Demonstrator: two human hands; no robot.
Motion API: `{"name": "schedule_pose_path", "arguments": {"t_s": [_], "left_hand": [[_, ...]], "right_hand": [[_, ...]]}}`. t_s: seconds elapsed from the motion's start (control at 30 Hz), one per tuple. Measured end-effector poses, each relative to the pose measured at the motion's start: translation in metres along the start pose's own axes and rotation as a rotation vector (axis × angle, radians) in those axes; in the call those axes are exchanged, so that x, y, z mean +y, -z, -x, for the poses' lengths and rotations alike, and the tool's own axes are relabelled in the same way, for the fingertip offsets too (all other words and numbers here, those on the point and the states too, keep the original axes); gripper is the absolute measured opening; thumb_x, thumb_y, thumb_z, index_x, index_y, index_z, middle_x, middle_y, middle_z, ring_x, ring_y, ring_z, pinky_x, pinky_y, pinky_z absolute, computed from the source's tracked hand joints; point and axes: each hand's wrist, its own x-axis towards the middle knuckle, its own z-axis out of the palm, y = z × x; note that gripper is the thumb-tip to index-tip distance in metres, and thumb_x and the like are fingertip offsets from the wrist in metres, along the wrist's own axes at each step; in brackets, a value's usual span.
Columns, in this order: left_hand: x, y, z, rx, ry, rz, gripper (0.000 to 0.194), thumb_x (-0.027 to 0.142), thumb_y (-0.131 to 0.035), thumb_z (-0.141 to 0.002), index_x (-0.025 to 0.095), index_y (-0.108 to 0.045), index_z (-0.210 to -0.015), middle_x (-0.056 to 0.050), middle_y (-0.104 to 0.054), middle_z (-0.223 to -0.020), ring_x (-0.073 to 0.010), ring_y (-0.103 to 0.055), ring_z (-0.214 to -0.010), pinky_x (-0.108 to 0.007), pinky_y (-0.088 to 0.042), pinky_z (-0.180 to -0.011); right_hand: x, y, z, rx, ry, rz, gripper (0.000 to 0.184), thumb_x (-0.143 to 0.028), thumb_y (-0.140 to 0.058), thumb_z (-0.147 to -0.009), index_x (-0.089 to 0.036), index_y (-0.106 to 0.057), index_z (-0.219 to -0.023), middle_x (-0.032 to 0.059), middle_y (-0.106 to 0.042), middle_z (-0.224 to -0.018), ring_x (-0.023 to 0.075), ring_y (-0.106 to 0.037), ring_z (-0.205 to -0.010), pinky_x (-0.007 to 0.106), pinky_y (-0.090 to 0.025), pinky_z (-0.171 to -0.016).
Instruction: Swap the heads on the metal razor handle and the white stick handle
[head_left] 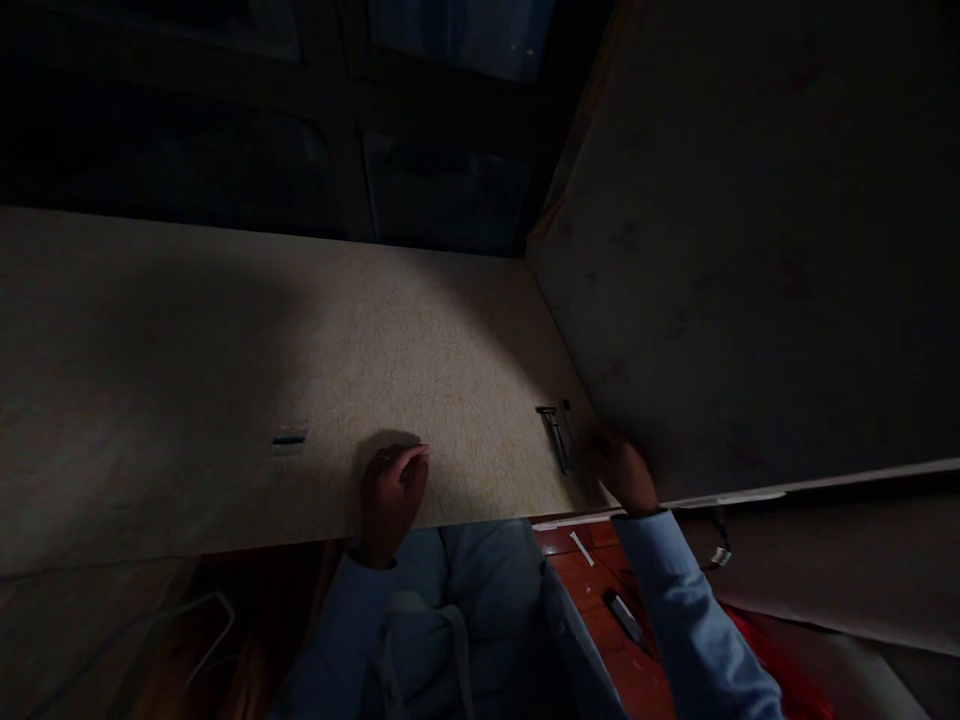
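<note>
My left hand rests at the table's front edge, its fingers curled in loosely and nothing visible in them. To its left lies a small clear packet with a dark strip inside. Over at the right, my right hand is bent down to the tabletop by the wall, its fingers curled, dark and slightly blurred. Just left of those fingers is a slim stick with a dark head; whether they grip its lower end is hidden. A razor lies beside the stick, head pointing away from me.
The pale table runs back to a dark paned window. A wall bounds it on the right. Below, a dark device and a white strip lie on a reddish surface. A pale cable hangs lower left.
</note>
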Motion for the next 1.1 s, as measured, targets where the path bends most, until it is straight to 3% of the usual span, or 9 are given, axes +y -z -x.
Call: {"name": "schedule_pose_path", "arguments": {"t_s": [0.1, 0.33, 0.57, 0.77, 0.9, 1.1], "left_hand": [[0.0, 0.001, 0.0, -0.001, -0.008, 0.0, 0.027, 0.034, -0.052, -0.09, 0.019, -0.074, -0.095, -0.008, -0.074, -0.092, -0.0233, -0.066, -0.09, -0.037, -0.051, -0.083], [0.0, 0.002, 0.001, 0.018, -0.028, 0.022, 0.025, 0.031, -0.052, -0.089, 0.019, -0.074, -0.093, -0.007, -0.073, -0.088, -0.0224, -0.066, -0.087, -0.035, -0.052, -0.08], [-0.001, 0.001, 0.003, 0.017, -0.02, 0.066, 0.022, 0.029, -0.053, -0.089, 0.02, -0.074, -0.092, -0.006, -0.073, -0.088, -0.0217, -0.066, -0.086, -0.035, -0.051, -0.081], [0.001, 0.004, 0.003, 0.012, -0.007, 0.082, 0.022, 0.028, -0.054, -0.089, 0.02, -0.074, -0.093, -0.006, -0.074, -0.089, -0.021, -0.067, -0.086, -0.035, -0.052, -0.081], [0.003, 0.006, 0.003, 0.001, 0.002, 0.098, 0.022, 0.028, -0.054, -0.089, 0.02, -0.074, -0.092, -0.005, -0.074, -0.088, -0.0204, -0.067, -0.086, -0.034, -0.052, -0.08], [0.008, 0.01, 0.005, -0.022, 0.039, 0.222, 0.028, 0.04, -0.054, -0.092, 0.02, -0.074, -0.089, -0.006, -0.074, -0.087, -0.019, -0.068, -0.085, -0.032, -0.052, -0.081]], "right_hand": [[-0.004, -0.004, -0.008, -0.129, -0.031, 0.132, 0.024, -0.033, -0.057, -0.084, -0.018, -0.072, -0.096, 0.011, -0.075, -0.088, 0.0215, -0.07, -0.077, 0.027, -0.045, -0.064], [-0.019, -0.002, -0.012, -0.182, -0.069, 0.241, 0.014, -0.027, -0.064, -0.077, -0.018, -0.074, -0.081, 0.0107, -0.075, -0.079, 0.0215, -0.07, -0.075, 0.024, -0.04, -0.059], [-0.017, 0.008, -0.013, -0.179, -0.102, -0.072, 0.029, -0.044, -0.062, -0.074, -0.016, -0.066, -0.069, 0.002, -0.061, -0.052, 0.0168, -0.059, -0.052, 0.024, -0.038, -0.048], [-0.046, 0.007, -0.006, -0.216, -0.106, -0.427, 0.037, -0.052, -0.068, -0.07, -0.017, -0.061, -0.073, -0.003, -0.054, -0.045, 0.0111, -0.046, -0.038, 0.023, -0.034, -0.04], [-0.083, -0.012, 0.005, -0.317, -0.151, -0.641, 0.042, -0.05, -0.079, -0.064, -0.017, -0.061, -0.082, -0.0052, -0.056, -0.047, 0.0101, -0.048, -0.038, 0.021, -0.038, -0.039], [-0.141, -0.075, 0.033, -0.457, -0.253, -0.936, 0.046, -0.051, -0.084, -0.06, -0.017, -0.061, -0.08, -0.0018, -0.063, -0.051, 0.0123, -0.056, -0.041, 0.021, -0.041, -0.037]]}}
